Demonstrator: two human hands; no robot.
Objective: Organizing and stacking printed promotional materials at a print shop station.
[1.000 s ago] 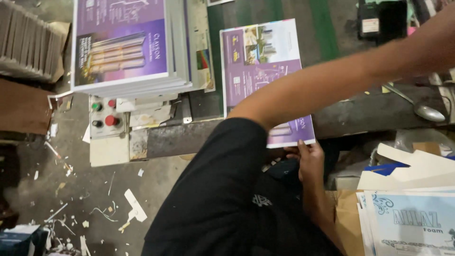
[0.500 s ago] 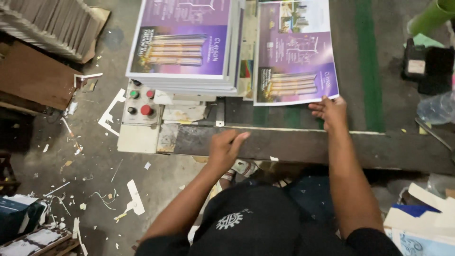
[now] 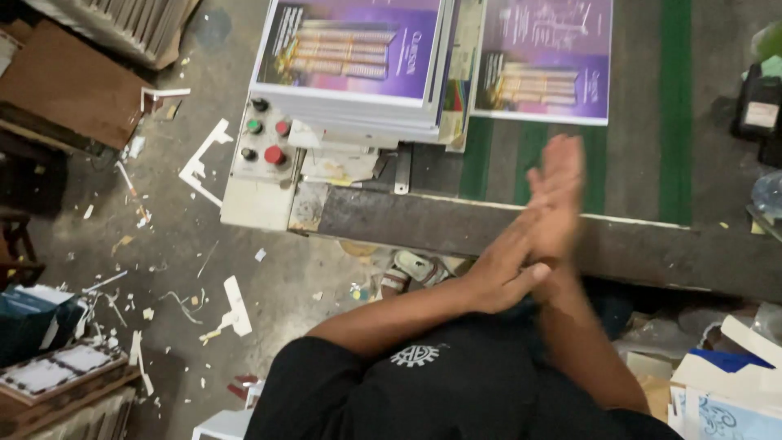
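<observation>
Purple printed sheet [image 3: 544, 61], a glossy rectangular poster, lies flat and alone on the grey-and-green worktable [image 3: 643, 122], just right of the thick stack of matching purple printed sheets [image 3: 350, 65]. Half a second ago the right hand [image 3: 558, 195] rested on this sheet's lower corner and the left hand [image 3: 509, 265] lay on the dark metal front edge of the table [image 3: 456, 224]. Now both hands have come off and meet palm to palm above that edge, blurred by motion, fingers straight and grasping nothing. The sheet sits near the fingertips but apart from them, squared against the stack's side. I judge that placing this sheet is finished and the hands are free. Left of the stack, a cream control box with red, green and black buttons [image 3: 262, 159] juts over the littered concrete floor [image 3: 163, 261].
</observation>
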